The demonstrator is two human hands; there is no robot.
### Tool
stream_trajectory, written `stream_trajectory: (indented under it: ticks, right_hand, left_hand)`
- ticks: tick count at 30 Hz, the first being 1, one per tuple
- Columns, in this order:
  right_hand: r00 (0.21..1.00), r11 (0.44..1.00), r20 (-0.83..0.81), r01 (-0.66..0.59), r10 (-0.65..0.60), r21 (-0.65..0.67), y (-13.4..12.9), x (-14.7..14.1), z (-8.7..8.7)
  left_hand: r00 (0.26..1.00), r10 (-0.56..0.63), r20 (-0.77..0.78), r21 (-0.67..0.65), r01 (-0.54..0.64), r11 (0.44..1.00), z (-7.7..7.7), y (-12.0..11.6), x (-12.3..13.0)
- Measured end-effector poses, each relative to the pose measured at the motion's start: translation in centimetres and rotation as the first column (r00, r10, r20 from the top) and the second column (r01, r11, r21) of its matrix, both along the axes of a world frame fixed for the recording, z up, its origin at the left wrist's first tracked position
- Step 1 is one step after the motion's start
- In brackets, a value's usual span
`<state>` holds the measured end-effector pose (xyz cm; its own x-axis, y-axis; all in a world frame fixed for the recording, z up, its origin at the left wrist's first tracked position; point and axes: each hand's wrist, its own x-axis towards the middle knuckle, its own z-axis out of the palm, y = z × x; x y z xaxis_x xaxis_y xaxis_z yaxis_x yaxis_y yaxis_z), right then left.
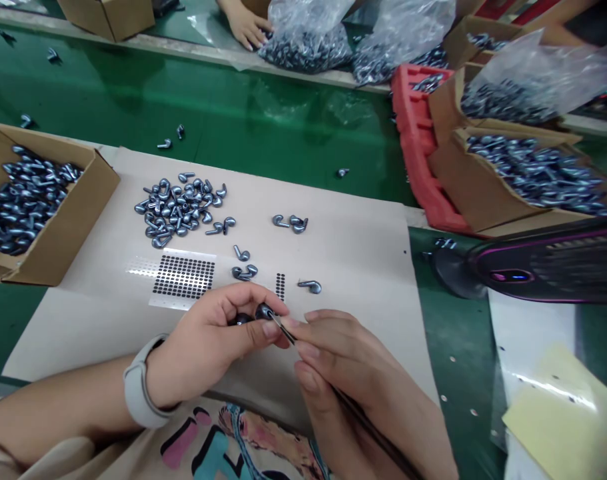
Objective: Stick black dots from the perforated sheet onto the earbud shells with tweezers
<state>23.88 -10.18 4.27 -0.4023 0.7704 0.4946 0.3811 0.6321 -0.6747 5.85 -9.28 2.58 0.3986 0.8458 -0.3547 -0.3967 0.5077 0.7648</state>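
Note:
My left hand is closed, pinching a dark glossy earbud between thumb and forefinger. A second dark earbud shows in the hollow of that hand. In my right hand is a pair of tweezers, whose tip meets the pinched earbud; whether the tip carries anything is too small to tell. Just beyond my left hand lies a clear sheet of small black dots, with a narrow strip of dots to its right. A heap of earbuds rests farther back on the beige paper.
Cardboard boxes of earbuds stand at left and right, the latter beside a red crate. A black fan-like device juts in from the right. Across the green belt, another person's hand touches bagged parts.

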Motion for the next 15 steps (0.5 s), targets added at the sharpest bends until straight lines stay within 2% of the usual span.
stream_trajectory:
  ticks: [15]
  right_hand:
    - [1.000, 1.000, 0.010, 0.004, -0.004, -0.019, 0.14, -0.20, 0.28]
  left_hand:
    - [0.996, -0.004, 0.089, -0.033, 0.007, 0.999, -0.05, -0.02, -0.06]
